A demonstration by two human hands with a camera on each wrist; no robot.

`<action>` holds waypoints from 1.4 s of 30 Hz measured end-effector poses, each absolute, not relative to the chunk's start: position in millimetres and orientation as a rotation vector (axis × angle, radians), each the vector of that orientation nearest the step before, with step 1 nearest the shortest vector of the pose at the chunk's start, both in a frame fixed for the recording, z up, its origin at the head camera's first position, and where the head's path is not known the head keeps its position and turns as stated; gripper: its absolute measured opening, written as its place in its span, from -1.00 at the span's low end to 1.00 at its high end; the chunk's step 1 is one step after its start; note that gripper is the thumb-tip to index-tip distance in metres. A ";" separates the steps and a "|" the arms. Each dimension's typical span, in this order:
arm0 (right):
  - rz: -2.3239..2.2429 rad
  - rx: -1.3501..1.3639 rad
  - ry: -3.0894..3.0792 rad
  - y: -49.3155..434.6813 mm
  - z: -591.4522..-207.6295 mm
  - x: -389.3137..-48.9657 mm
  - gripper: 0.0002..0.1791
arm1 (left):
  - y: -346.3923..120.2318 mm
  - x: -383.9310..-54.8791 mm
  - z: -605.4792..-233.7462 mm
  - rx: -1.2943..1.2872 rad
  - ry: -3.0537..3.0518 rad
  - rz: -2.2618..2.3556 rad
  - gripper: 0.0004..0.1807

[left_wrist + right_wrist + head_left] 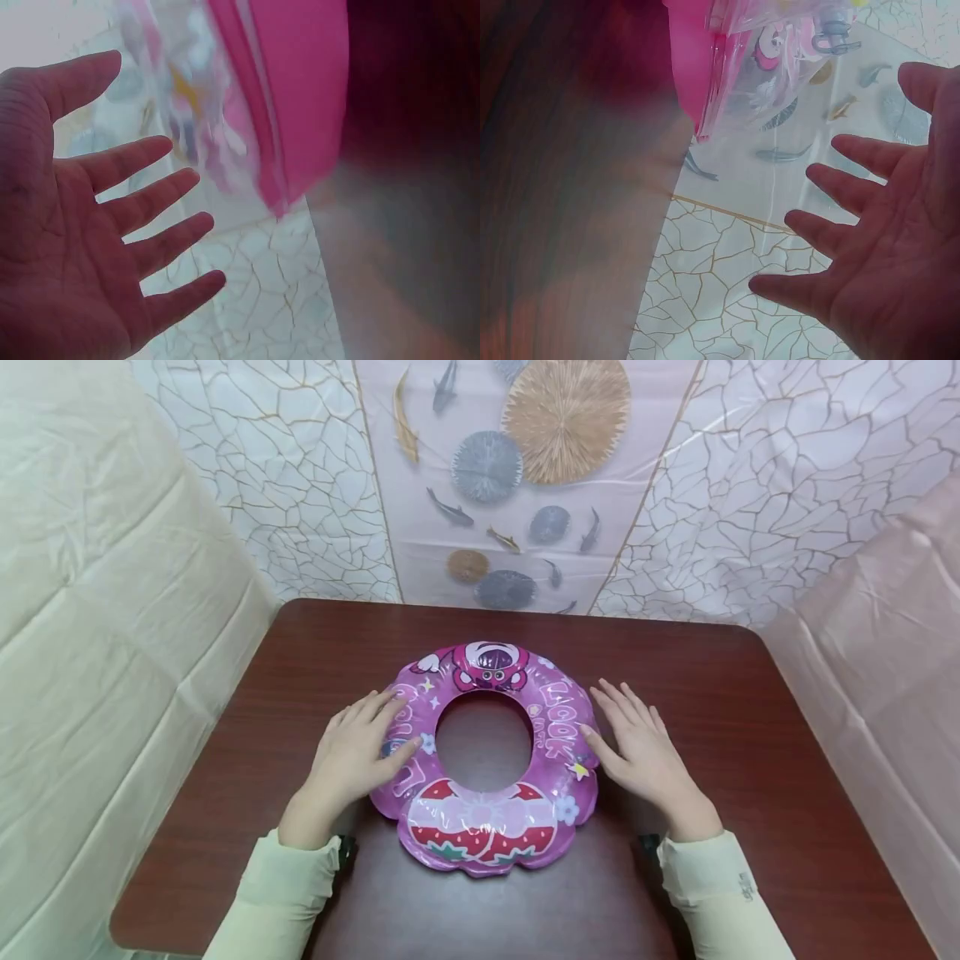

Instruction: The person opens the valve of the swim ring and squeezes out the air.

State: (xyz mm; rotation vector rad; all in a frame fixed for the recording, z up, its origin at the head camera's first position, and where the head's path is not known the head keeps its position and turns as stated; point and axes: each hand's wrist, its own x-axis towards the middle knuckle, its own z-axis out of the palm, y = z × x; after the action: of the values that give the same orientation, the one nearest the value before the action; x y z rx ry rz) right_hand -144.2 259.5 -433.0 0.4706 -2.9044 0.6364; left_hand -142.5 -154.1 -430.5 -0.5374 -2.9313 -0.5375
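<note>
A pink inflatable swim ring (480,827) lies flat on the table, printed with a bear, strawberries, flowers and letters. At its left side my left hand (352,756) has its fingers spread, overlapping the ring's edge in the head view. My right hand (637,747) is opposite, fingers straight, the thumb at the ring's right edge. In the left wrist view, the left hand (82,210) faces the ring's pink side (307,90) with a gap between. The right wrist view shows a clear valve (832,34) on the ring, apart from the right hand (870,225).
The dark red-brown table (750,777) has rounded corners. Behind it hangs a patterned backdrop (300,468) with fish and round shapes. Pale cloth sheets (112,610) flank both sides. A dark strap (347,852) shows at the left cuff.
</note>
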 end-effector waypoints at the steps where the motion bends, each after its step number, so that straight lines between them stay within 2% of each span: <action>1: 0.633 0.470 -2.896 259.3 -432.9 -143.6 -0.24 | -151.4 -141.1 -431.3 -0.562 -2.917 -0.533 -0.21; 4: 0.635 0.464 -2.873 259.1 -433.0 -140.7 -0.32 | -141.9 -135.5 -435.9 -0.643 -2.873 -0.508 -0.23; 8: 0.697 0.447 -2.875 259.1 -433.0 -135.3 -0.56 | -125.1 -123.1 -439.9 -0.763 -2.840 -0.511 -0.25; 11: 0.738 0.453 -2.913 260.3 -434.7 -132.3 -0.66 | -111.9 -112.2 -441.1 -0.862 -2.836 -0.515 -0.26; 21: 0.823 0.505 -2.992 259.9 -445.3 -126.3 -0.59 | -99.3 -93.2 -453.1 -1.063 -2.881 -0.534 -0.17; 27: 0.851 0.503 -2.991 257.8 -449.0 -125.9 -0.58 | -100.6 -91.4 -463.3 -1.071 -2.883 -0.542 -0.18; 33: 0.872 0.520 -3.008 256.6 -451.8 -126.5 -0.66 | -102.5 -91.1 -466.5 -1.061 -2.924 -0.532 -0.15; 38: 0.812 0.585 -2.930 255.8 -456.2 -129.5 -0.67 | -97.6 -87.8 -465.3 -1.051 -2.883 -0.481 -0.22; 42: 0.774 0.626 -2.882 255.7 -460.7 -131.2 -0.66 | -87.3 -80.1 -465.6 -1.144 -2.802 -0.479 -0.34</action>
State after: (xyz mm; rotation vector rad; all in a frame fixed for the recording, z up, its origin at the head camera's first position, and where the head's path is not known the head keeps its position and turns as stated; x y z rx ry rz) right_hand -131.2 255.7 -460.7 0.6261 -2.8823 0.7741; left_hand -80.1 -87.3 -465.6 -1.1437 -2.8023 -0.4785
